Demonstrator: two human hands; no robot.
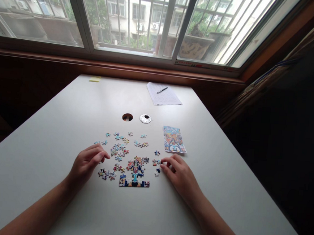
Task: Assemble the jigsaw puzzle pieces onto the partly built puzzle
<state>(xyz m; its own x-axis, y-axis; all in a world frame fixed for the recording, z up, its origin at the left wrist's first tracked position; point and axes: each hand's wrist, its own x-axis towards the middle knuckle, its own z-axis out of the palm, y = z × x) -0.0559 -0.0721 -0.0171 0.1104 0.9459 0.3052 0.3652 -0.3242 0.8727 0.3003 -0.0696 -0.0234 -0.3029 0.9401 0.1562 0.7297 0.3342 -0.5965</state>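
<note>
A partly joined jigsaw puzzle (134, 183) lies on the white table, its lower edge joined in a straight strip. Left of it, my left hand (87, 161) hovers with fingers curled and thumb close to the index finger; whether a piece is between them is hidden. My right hand (182, 174) rests to the right, thumb and index finger slightly apart, their tips at a few loose puzzle pieces (155, 162). Another dark piece (157, 172) lies just below those fingertips. Between my left hand and the puzzle is a spread of loose pieces (118, 150).
A puzzle picture sheet (174, 140) lies beyond my right hand. Farther back are a round cable hole (127, 117), its metal cover (145, 118), papers (165, 97) with a pen (162, 90), and yellow sticky notes (95, 79). A barred window stands behind the table.
</note>
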